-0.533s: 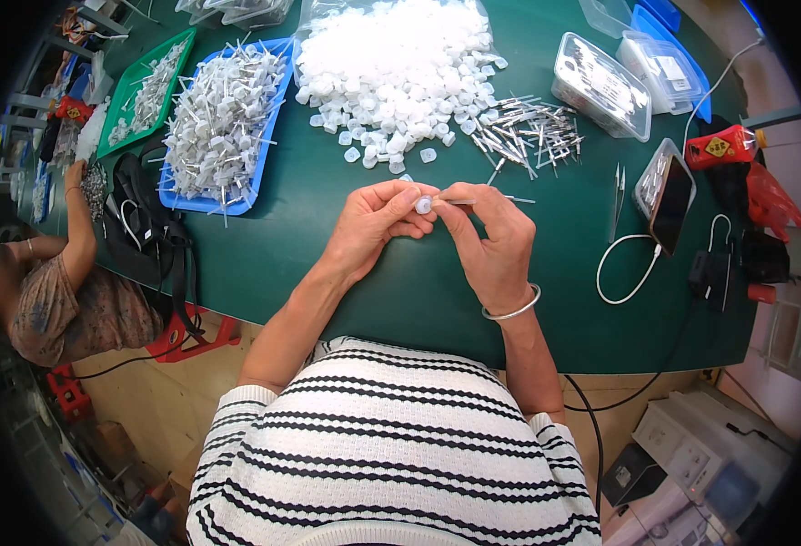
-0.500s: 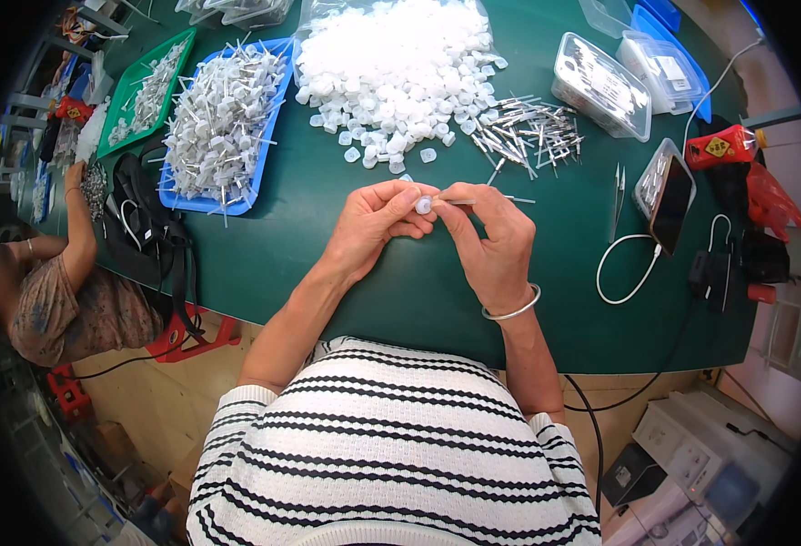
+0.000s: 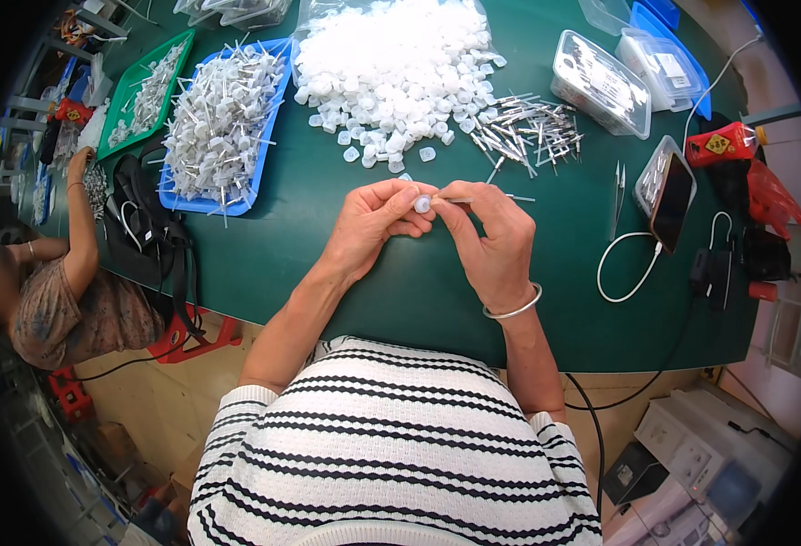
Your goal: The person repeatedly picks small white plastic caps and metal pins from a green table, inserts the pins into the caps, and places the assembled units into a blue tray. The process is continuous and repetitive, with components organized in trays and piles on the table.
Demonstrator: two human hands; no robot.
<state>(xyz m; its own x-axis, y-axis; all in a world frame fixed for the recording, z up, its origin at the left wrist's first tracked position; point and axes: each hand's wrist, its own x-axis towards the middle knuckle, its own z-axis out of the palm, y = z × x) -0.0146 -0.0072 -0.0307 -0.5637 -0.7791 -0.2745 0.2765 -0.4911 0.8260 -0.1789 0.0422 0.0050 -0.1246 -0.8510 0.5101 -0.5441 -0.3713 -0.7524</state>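
Note:
My left hand (image 3: 364, 223) pinches a small translucent white plastic cap (image 3: 422, 204) between thumb and fingers. Close against it on the right, my right hand (image 3: 494, 238) is closed on a thin metal rod (image 3: 457, 200), whose near end meets the cap; whether it sits inside is hidden by the fingertips. A thin grey end (image 3: 522, 198) shows past the right knuckles, perhaps the same rod. Just beyond the hands lies a big heap of loose white caps (image 3: 391, 73). To its right is a pile of thin metal rods (image 3: 532, 136).
A blue tray (image 3: 166, 193) of caps with rods stands left, a green tray (image 3: 109, 146) behind it. At right are clear plastic boxes (image 3: 600, 82), tweezers (image 3: 618, 196), a phone (image 3: 671, 205) and a white cable (image 3: 605, 278). A co-worker (image 3: 73, 300) sits far left beside a black bag (image 3: 141, 218).
My hands stay in almost the same place, with the cap and rod still held together. The co-worker's arm at the left has shifted slightly.

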